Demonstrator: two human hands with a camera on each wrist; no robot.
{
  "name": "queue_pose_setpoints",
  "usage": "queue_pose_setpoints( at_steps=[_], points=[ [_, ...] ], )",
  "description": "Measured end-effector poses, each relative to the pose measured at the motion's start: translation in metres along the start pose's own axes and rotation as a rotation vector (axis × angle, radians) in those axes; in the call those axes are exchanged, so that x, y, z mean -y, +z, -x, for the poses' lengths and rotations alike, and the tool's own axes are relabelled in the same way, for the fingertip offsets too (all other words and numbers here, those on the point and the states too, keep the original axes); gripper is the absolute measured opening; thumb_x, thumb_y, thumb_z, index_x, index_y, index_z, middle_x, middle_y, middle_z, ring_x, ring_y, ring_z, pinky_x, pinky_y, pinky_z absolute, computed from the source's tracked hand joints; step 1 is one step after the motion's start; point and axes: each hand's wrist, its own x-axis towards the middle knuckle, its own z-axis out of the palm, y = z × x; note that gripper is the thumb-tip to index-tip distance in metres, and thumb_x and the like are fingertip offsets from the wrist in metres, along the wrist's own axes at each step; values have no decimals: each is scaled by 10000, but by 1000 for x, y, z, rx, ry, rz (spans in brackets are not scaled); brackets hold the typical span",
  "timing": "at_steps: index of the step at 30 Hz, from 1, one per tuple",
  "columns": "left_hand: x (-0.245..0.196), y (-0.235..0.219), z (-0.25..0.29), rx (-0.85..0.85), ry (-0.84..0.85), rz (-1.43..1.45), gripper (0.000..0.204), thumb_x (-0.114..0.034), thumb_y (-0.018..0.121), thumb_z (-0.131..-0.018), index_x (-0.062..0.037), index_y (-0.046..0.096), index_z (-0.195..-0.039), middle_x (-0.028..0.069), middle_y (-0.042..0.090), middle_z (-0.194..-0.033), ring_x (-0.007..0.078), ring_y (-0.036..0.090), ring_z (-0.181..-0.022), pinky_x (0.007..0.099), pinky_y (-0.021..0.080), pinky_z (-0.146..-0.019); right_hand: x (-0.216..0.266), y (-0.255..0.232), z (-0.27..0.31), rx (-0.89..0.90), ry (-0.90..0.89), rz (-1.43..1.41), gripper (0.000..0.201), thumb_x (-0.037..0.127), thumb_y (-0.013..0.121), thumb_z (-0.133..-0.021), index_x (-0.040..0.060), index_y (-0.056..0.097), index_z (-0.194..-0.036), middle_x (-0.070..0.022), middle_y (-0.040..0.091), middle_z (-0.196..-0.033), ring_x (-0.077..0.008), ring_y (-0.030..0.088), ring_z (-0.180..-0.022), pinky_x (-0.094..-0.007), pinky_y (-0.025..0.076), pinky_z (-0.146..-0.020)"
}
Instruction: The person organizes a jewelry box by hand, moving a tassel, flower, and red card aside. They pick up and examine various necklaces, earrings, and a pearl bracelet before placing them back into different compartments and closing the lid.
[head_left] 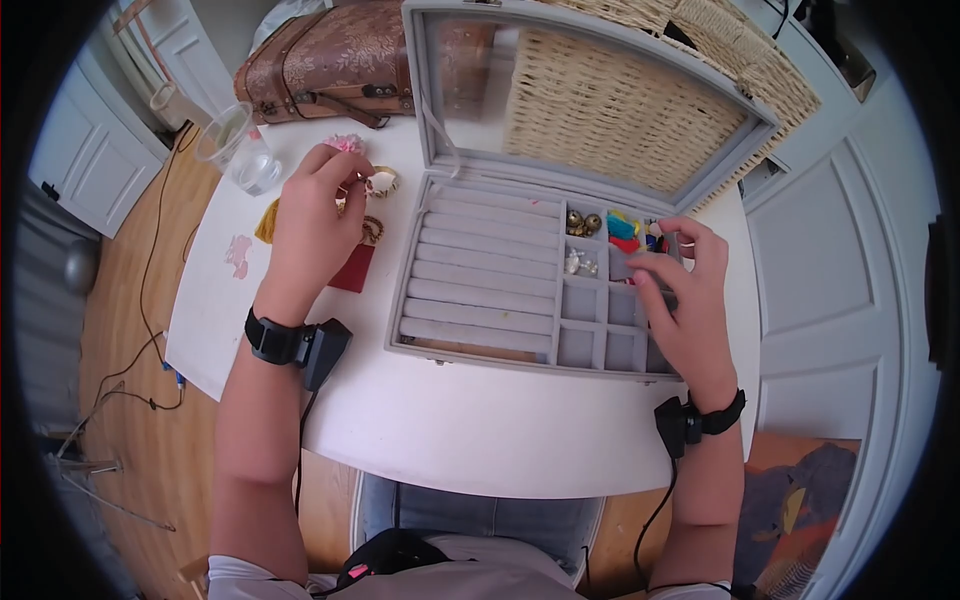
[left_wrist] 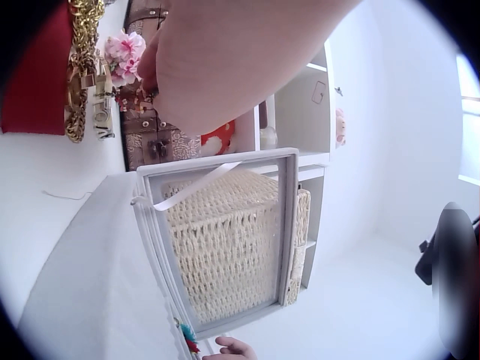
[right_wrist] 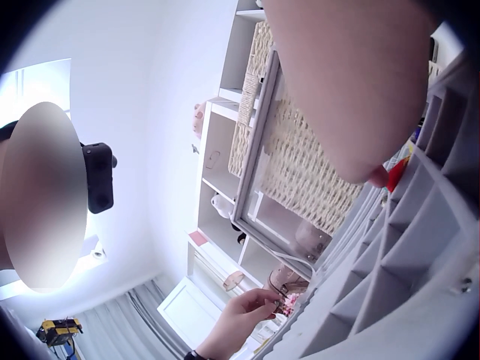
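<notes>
My left hand (head_left: 318, 215) is raised above the left side of the table, thumb and fingers pinching a small piece of jewelry. Reddish, gold-tinted bits of that jewelry (left_wrist: 142, 103) dangle below the fingertips in the left wrist view; its exact kind I cannot tell. Over the right compartments of a grey jewelry box (head_left: 480, 362) is my right hand (head_left: 692, 300), fingers loosely bent. Its fingertips are close to colourful pieces, among them a red one (head_left: 625, 244) and a teal tassel (head_left: 622, 222). Brass-coloured balls (head_left: 583, 222) and clear, shiny pieces (head_left: 580, 262) fill nearby compartments.
The box's glass lid (head_left: 600, 110) stands raised against a woven basket (head_left: 780, 70). Behind the left hand are a brown suitcase (head_left: 320, 65) and clear plastic cups (head_left: 255, 170). A pink flower (left_wrist: 125, 52), gold chain (left_wrist: 84, 45) and red pouch (head_left: 352, 270) lie on the table.
</notes>
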Motion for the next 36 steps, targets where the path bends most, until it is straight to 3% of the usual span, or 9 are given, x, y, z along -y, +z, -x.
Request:
queue_pose_setpoints(
  at_steps=[5, 7, 8, 10, 13, 15, 20, 26, 36],
  points=[
    [-16, -5, 0, -29, -8, 234, 115, 57, 651, -1016, 5, 723, -1090, 112, 737, -1089, 229, 766, -981, 330, 620, -899, 1, 0, 5, 97, -28, 23, 164, 79, 792, -927, 58, 794, -1090, -189, 544, -1489, -416, 468, -1358, -510, 438, -1152],
    [-19, -9, 4, 131, -247, 762, 134, 17, 655, -1056, -12, 697, -1179, 87, 750, -1146, 176, 744, -1058, 322, 594, -941, 2, 2, 4, 119, -46, 72, 180, 77, 793, -924, 59, 789, -1103, -187, 543, -1494, -415, 463, -1366, -511, 438, -1153],
    [-24, -13, 6, 126, -244, 754, 134, 17, 655, -1056, -12, 697, -1179, 87, 750, -1146, 176, 744, -1058, 322, 594, -941, 5, 2, 3, 64, -28, 22, 209, 78, 795, -922, 66, 782, -1131, -180, 546, -1497, -411, 467, -1364, -505, 447, -1138],
    [-42, -15, 9, 357, -326, 1179, 135, -16, 671, -1073, -27, 674, -1207, 111, 763, -1165, 184, 747, -1067, 324, 586, -975, 14, -1, 0, 13, -21, -34, 239, 79, 797, -920, 74, 776, -1158, -173, 549, -1501, -406, 470, -1362, -499, 456, -1124],
    [-58, -3, 21, 523, -402, 1240, 139, -23, 699, -1065, -27, 660, -1198, 111, 769, -1157, 181, 752, -1073, 317, 596, -970, 31, -13, -2, 81, -110, -88, 311, 58, 803, -905, 77, 757, -1212, -157, 560, -1501, -379, 513, -1323, -466, 486, -1074],
    [-65, 11, 32, 550, -396, 1271, 129, -22, 699, -1067, -30, 662, -1190, 108, 771, -1155, 172, 753, -1067, 309, 601, -965, 44, -12, -2, 300, -193, -429, 385, 31, 802, -893, 80, 745, -1271, -142, 567, -1505, -344, 557, -1267, -429, 506, -1027],
    [-77, 17, 40, 712, -442, 1239, 123, -10, 734, -1052, -41, 672, -1154, 57, 765, -1118, 133, 742, -1050, 287, 601, -969, 64, 11, 5, 338, -215, -552, 501, 17, 794, -888, 90, 717, -1377, -150, 562, -1513, -347, 569, -1281, -436, 506, -1068],
    [-80, 17, 43, 700, -378, 1233, 106, -20, 762, -1041, -44, 685, -1110, -11, 724, -1079, 77, 685, -1032, 263, 564, -945, 66, 13, 5, 409, -222, -633, 489, 10, 784, -887, 80, 720, -1368, -141, 599, -1430, -370, 575, -1328, -454, 488, -1133],
    [-81, 16, 41, 705, -366, 1210, 103, -108, 735, -1085, -49, 677, -1147, -25, 705, -1076, 64, 669, -1004, 243, 540, -896, 55, 10, 4, 352, -164, -671, 339, -12, 768, -894, 59, 755, -1225, -115, 662, -1265, -299, 652, -1166, -393, 528, -1026]
  ],
)
